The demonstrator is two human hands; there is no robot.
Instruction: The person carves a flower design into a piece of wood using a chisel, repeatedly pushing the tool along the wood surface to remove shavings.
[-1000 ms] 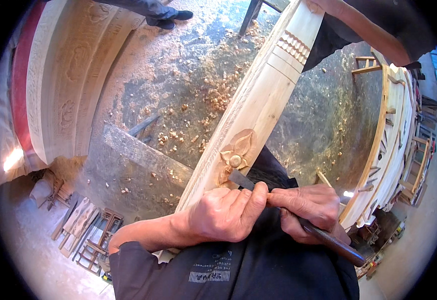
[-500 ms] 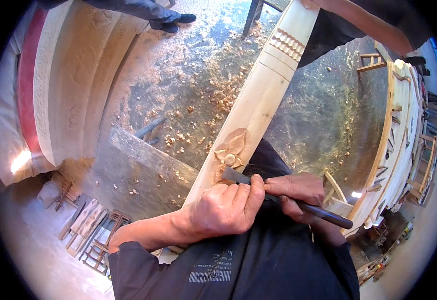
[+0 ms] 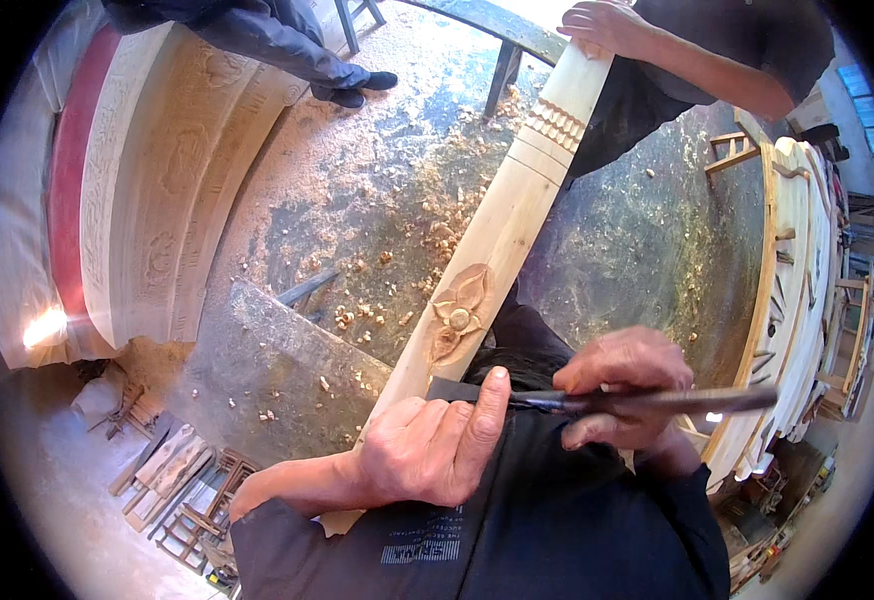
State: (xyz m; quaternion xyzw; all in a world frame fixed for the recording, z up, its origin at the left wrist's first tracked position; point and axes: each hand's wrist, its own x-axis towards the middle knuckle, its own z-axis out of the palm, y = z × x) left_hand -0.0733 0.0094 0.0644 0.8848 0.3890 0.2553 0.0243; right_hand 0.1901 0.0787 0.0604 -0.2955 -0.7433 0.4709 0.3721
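A long pale wooden board slants away from my lap, with a carved flower and leaves in relief on its near part. The dark flat blade of a chisel lies level just below the carving, apart from it. My right hand, blurred by motion, holds the dark handle between thumb and fingers. My left hand is curled over the board's near end, its forefinger raised across the blade. The exact contact of its fingers with the chisel is partly hidden.
Across from me, another person's hand rests on the board's far end. Carved panels stand at left. A wooden beam and curled shavings lie on the floor. Chisels lie along a bench at right. Someone else's legs show at upper left.
The chisel has swung from a slant to nearly level, and its blade has drawn back from the carving. My left forefinger has lifted. The view has shifted slightly.
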